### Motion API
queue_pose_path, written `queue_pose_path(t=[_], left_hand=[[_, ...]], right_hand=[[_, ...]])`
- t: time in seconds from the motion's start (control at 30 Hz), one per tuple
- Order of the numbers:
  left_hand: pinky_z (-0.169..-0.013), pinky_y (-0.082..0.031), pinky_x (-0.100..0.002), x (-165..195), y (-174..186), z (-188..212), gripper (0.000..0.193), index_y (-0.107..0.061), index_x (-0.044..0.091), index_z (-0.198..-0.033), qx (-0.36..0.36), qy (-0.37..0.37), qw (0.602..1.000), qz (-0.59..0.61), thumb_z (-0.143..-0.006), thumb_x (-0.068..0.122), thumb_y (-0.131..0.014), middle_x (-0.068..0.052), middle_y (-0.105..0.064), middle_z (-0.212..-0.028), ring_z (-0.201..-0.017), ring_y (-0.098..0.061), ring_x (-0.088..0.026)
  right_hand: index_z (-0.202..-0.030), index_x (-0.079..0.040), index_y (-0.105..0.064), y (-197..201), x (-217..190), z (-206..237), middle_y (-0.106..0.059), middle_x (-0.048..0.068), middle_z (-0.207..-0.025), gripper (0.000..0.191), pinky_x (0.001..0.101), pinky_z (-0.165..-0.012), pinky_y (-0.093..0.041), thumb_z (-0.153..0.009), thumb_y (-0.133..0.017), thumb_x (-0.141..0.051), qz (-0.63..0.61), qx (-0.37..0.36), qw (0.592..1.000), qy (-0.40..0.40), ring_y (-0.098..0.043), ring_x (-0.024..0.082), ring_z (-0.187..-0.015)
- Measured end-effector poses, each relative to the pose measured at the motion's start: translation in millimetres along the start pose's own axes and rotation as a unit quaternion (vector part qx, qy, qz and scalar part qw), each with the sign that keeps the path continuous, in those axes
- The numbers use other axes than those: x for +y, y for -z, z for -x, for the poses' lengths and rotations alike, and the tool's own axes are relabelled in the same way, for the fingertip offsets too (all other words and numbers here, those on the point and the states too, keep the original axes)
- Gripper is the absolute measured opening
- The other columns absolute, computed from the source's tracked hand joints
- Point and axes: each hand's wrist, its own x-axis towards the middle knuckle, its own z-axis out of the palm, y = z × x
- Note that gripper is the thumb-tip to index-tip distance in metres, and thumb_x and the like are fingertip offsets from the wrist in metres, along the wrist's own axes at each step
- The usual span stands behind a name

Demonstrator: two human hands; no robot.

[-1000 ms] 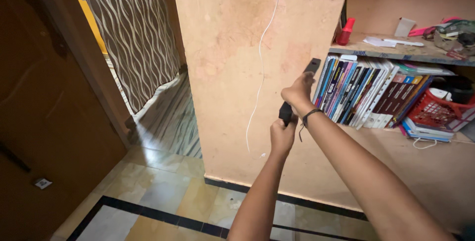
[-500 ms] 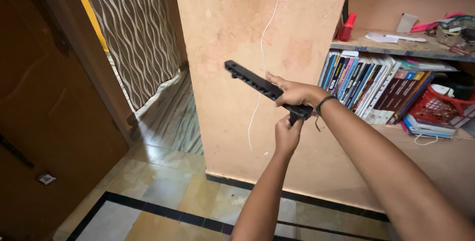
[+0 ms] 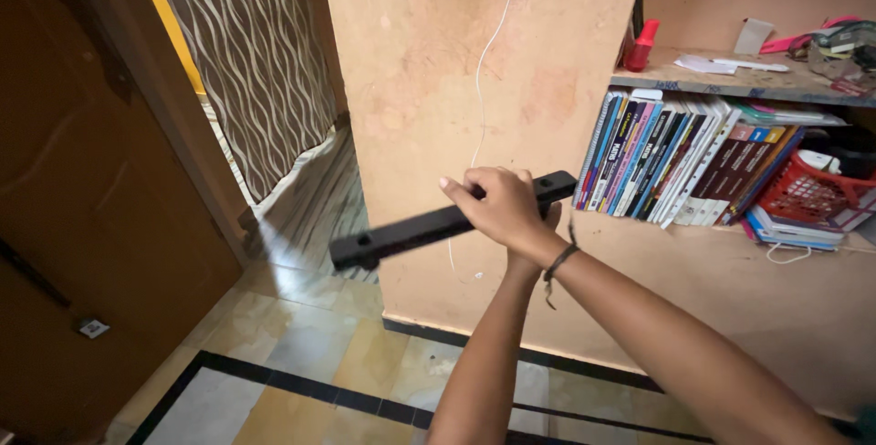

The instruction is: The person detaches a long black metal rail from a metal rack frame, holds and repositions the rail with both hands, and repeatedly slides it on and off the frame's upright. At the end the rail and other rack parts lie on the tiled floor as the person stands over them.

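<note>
Both hands grip a black bar, held in mid-air in front of the wall. Right hand is wrapped over the bar near its 3 o'clock end, fingers closed around it. Left hand sits mostly hidden under and behind the right; it seems to clasp the same end, but I can't tell its grip for sure. Bar runs from 3 o'clock to its free end at 9 o'clock, tilted slightly down, holes showing near the tip. Books on shelf at 3 o'clock, door at 9. Step: bar carried, two-handed. Any next move needs a firm hold, since the long free end hangs out unsupported.
</note>
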Motion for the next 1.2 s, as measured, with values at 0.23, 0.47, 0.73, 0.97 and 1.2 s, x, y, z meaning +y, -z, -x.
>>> queue_pose_path(t=[0.23,0.47,0.73,0.97,1.2], left_hand=[[-0.078,-0.051,-0.027,7,2,-4,0.023,-0.054,0.010,-0.110,0.005,0.048,0.997,0.054,-0.089,0.011,-0.064,0.005,-0.057,-0.097,-0.091,-0.057,-0.007],[-0.060,-0.048,-0.025,12,1,-2,0.009,-0.068,0.004,-0.086,-0.032,0.200,0.979,0.027,-0.092,0.006,-0.062,0.005,-0.067,-0.074,-0.069,-0.059,-0.004],[-0.051,-0.037,-0.027,13,6,-6,0.026,-0.062,0.003,-0.074,-0.022,0.197,0.980,-0.028,-0.095,0.018,-0.070,0.003,-0.055,-0.063,-0.058,-0.048,-0.004],[-0.048,-0.034,-0.028,16,9,-9,0.038,-0.058,0.006,-0.067,-0.003,0.240,0.970,-0.043,-0.093,0.029,-0.074,0.003,-0.052,-0.057,-0.052,-0.045,-0.006],[-0.049,-0.032,-0.027,12,16,-9,0.038,-0.058,0.007,-0.066,-0.015,0.232,0.972,-0.022,-0.093,0.027,-0.075,0.005,-0.051,-0.058,-0.053,-0.043,-0.005]], right_hand=[[-0.060,-0.009,-0.056,39,44,21,-0.068,0.003,-0.089,0.047,0.0504,-0.102,-0.034,-0.079,-0.076,-0.047,0.062,-0.162,0.978,0.112,-0.061,0.020,-0.094],[-0.162,-0.027,-0.001,106,102,20,0.018,0.018,-0.166,0.137,0.0634,-0.116,0.002,-0.059,-0.087,-0.060,0.137,-0.350,0.924,-0.077,0.015,0.032,-0.155],[-0.154,-0.023,-0.033,139,150,-9,-0.054,0.017,-0.149,0.114,0.0402,-0.109,-0.050,-0.061,-0.089,-0.060,0.204,-0.429,0.865,-0.164,-0.059,0.030,-0.135],[-0.134,-0.041,-0.066,156,132,-15,-0.068,0.005,-0.118,0.076,0.0477,-0.087,-0.055,-0.064,-0.082,-0.065,0.386,-0.278,0.876,-0.076,-0.065,0.028,-0.118],[-0.102,-0.023,-0.081,143,135,-32,-0.071,0.009,-0.103,0.064,0.0436,-0.081,-0.057,-0.050,-0.089,-0.059,0.391,-0.169,0.904,-0.024,-0.069,0.028,-0.106]])
